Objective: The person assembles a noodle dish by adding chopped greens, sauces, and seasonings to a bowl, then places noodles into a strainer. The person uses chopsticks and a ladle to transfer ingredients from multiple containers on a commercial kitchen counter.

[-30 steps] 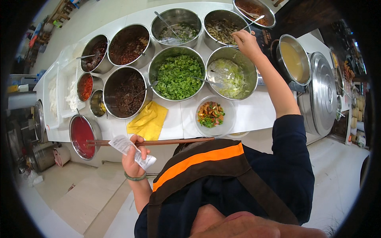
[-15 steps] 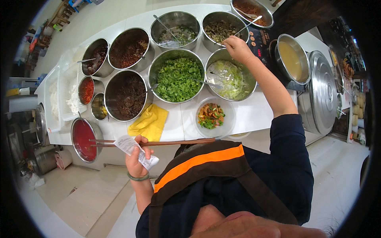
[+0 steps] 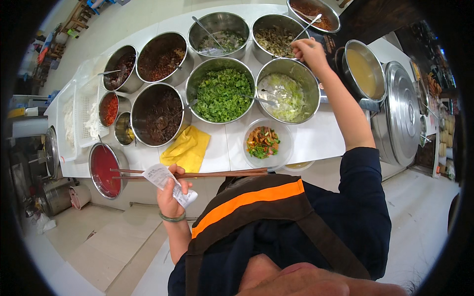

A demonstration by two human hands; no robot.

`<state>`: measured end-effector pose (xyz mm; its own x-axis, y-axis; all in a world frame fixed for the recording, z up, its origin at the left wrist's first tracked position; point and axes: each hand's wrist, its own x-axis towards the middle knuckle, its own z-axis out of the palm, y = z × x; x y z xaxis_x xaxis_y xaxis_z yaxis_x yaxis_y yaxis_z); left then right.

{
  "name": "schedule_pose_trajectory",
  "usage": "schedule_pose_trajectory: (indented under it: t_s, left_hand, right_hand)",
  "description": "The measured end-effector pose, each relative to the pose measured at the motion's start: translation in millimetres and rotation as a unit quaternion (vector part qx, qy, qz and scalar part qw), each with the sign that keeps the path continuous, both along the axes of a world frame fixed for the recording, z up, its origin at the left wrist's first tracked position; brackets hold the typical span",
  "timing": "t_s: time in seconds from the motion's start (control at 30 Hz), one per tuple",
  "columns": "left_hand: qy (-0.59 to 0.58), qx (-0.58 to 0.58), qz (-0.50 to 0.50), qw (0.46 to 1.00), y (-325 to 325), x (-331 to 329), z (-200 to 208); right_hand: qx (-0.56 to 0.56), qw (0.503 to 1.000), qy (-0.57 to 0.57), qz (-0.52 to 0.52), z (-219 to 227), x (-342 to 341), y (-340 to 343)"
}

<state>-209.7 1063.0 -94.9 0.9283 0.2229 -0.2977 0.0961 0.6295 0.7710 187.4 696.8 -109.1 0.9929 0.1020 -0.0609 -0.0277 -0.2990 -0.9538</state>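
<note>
My left hand (image 3: 173, 192) is closed around a pair of long brown chopsticks (image 3: 222, 174) and a curled white paper slip (image 3: 170, 185). The chopsticks' far ends reach over a bowl of red liquid (image 3: 104, 170). My right hand (image 3: 310, 52), fingers bent together, is over the right rim of a steel pot of chopped brown-green vegetables (image 3: 274, 39). Whatever its fingertips hold is too small to make out. A metal spoon (image 3: 307, 28) leans in that pot beside the fingers. Nearer me, a clear plastic bowl (image 3: 286, 148) holds mixed chopped food.
Close by stand steel pots of chopped green herbs (image 3: 222, 93), pale chopped vegetables in liquid (image 3: 289, 96) and dark food (image 3: 158, 116). A yellow cloth (image 3: 186, 150) lies at the front edge. White plastic baskets (image 3: 89, 111) stand left; a large lidded pot (image 3: 397, 113) stands right.
My right hand has moved a little right and away from the pot's middle. The spoon in the pot now tilts more steeply. My left hand keeps its hold.
</note>
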Motion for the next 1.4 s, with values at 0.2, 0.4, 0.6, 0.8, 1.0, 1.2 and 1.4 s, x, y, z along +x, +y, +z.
schedule_pose_trajectory:
  t_s: [0.2,0.4,0.6,0.8,1.0,1.2,1.4]
  left_hand:
    - [0.0,-0.001,0.0,1.0,0,-6,-1]
    - [-0.015,-0.01,0.004,1.0,-1,-5,1]
    - [-0.021,-0.021,-0.011,1.0,-4,3,3]
    - [-0.03,-0.029,-0.039,0.998,-3,13,1]
    - [-0.044,-0.018,-0.056,0.997,1,22,1]
    - [-0.063,0.007,-0.07,0.995,7,34,4]
    - [-0.07,0.028,-0.071,0.995,12,41,8]
  right_hand:
    - [0.098,0.989,0.072,-0.079,12,-9,-20]
    - [0.112,0.985,0.071,-0.113,19,-24,-34]
    - [0.14,0.982,0.032,-0.121,53,-48,-48]
    - [0.214,0.976,-0.005,-0.047,105,-98,-80]
    - [0.245,0.969,0.002,0.014,139,-193,-107]
    - [0.084,0.994,-0.004,0.074,119,-273,-101]
    - [-0.167,0.943,-0.132,0.255,63,-312,-57]
